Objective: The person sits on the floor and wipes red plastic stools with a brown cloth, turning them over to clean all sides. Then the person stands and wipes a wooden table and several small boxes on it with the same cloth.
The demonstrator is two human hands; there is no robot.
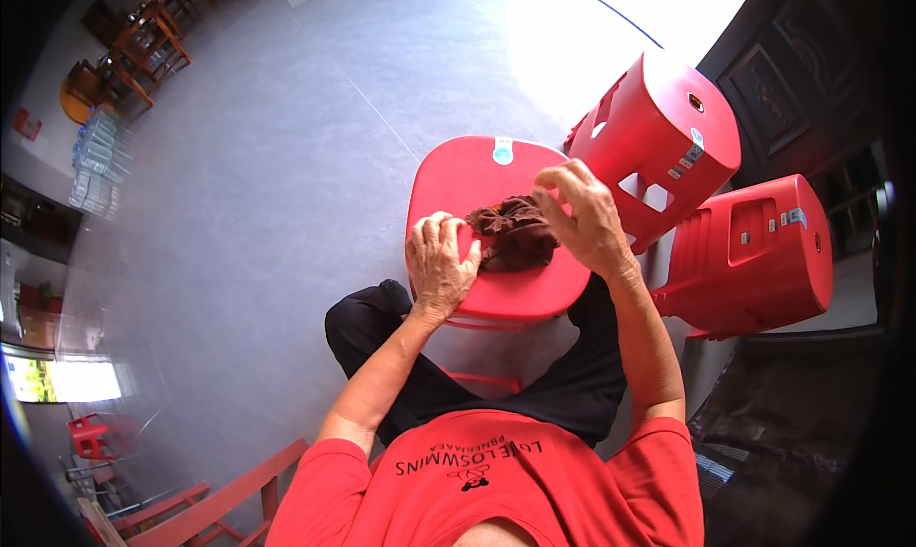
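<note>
A red plastic stool (458,171) stands before me between my knees, a sticker at the far edge of its seat. On the seat lies a crumpled dark brown cloth (517,243). My left hand (441,261) rests on the left part of the seat, fingers spread, its thumb beside the cloth. Above the cloth's right side is my right hand (583,214), raised with its fingers bent and apart; nothing shows between them. Whether a fingertip touches the cloth I cannot tell.
Two stacks of red plastic stools (673,118) (758,254) stand to the right by a dark carved door (766,96). Wrapped water bottles (100,161) and wooden furniture (147,46) line the far left. A reddish wooden bench (222,497) is at lower left.
</note>
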